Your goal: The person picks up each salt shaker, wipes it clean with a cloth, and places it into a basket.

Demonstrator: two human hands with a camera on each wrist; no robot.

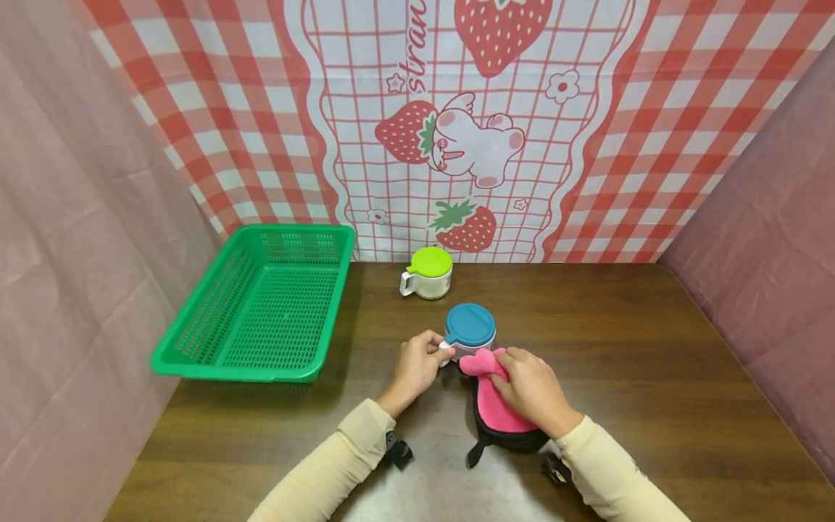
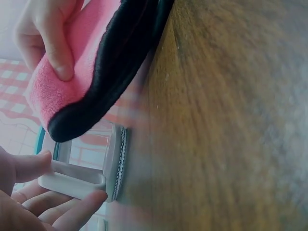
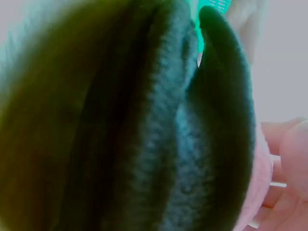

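A seasoning jar (image 1: 471, 328) with a blue lid and clear sides stands on the table in the head view. My left hand (image 1: 417, 362) holds its white handle (image 2: 72, 185) between thumb and fingers. Beside the jar, my right hand (image 1: 531, 384) grips a pink plush cloth (image 1: 499, 406) with black edging and a black hanging loop. The thumb presses into the pink pile in the left wrist view, and the cloth's upper end overlaps the jar's front. Blurred dark folds of the cloth (image 3: 221, 110) fill much of the right wrist view.
A second jar (image 1: 430, 274) with a lime-green lid stands behind the blue-lidded one, near the back curtain (image 1: 313, 130). To the left, a green perforated basket (image 1: 320, 372) sits on the wooden table (image 1: 620, 341). Pink curtains (image 1: 763, 181) hang at both sides.
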